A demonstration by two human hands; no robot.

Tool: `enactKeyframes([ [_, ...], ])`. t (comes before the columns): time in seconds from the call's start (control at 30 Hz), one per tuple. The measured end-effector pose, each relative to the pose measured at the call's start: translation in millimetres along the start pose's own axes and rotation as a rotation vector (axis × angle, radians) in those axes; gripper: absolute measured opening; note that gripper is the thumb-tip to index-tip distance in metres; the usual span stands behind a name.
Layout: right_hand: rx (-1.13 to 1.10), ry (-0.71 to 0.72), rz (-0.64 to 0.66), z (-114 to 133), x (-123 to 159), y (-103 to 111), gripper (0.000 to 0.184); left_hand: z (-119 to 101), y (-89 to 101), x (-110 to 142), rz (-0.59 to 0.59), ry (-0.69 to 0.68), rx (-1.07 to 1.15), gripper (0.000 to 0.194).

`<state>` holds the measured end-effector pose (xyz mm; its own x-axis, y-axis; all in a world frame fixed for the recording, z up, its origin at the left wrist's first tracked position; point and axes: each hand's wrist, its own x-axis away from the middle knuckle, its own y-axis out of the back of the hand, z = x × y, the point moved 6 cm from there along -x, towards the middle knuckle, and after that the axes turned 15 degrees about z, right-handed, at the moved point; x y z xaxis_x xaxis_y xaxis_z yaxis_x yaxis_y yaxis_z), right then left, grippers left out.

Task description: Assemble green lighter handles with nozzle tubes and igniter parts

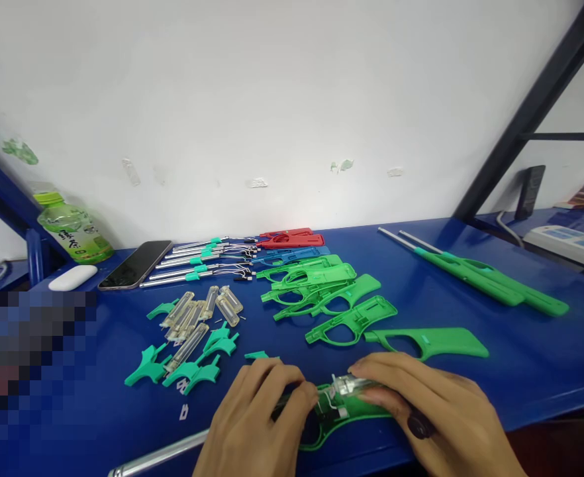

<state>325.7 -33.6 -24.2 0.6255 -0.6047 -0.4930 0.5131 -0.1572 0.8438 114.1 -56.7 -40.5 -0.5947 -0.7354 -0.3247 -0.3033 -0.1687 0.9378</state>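
Note:
At the table's front edge, my left hand is closed on a green lighter casing half. A metal lighter tube sticks out to the left from under that hand. White wires and a black part show inside the casing. My right hand pinches a clear plastic fuel tank just above the casing's handle part; whether the tank touches it I cannot tell. Beyond the hands lie more green casing halves. Teal triggers and several loose clear tanks are spread to the left.
Tubes with wires lie near red casings and blue casings. Two green lighters are at right. A phone, a white rounded object and a bottle stand or lie at left on the blue table.

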Motion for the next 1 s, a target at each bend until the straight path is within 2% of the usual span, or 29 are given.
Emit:
enactKeyframes([
  [0.13, 0.035, -0.014, -0.046, 1.9, 1.0, 3.2, 0.014, 0.1, -1.2, 1.7, -0.009, 0.022, -0.035, 0.032],
  [0.33, 0.087, -0.123, -0.086, -10.3, 11.3, 8.0, 0.014, 6.2, 6.3, 4.6, -0.021, 0.067, -0.05, 0.036],
  [0.53, 0.134, -0.027, -0.089, 2.4, 3.9, 10.1, 0.017, -1.5, 15.2, -2.1, -0.116, 0.068, -0.204, 0.032],
  [0.7, 0.033, 0.028, -0.06, 16.0, -11.0, 11.3, 0.02, -11.4, 24.0, -2.6, -0.19, -0.004, -0.146, 0.019],
  [1.0, 0.003, 0.089, -0.022, 27.7, -23.4, 18.1, 0.026, -10.9, 38.1, -1.6, -0.191, -0.073, -0.01, 0.022],
])
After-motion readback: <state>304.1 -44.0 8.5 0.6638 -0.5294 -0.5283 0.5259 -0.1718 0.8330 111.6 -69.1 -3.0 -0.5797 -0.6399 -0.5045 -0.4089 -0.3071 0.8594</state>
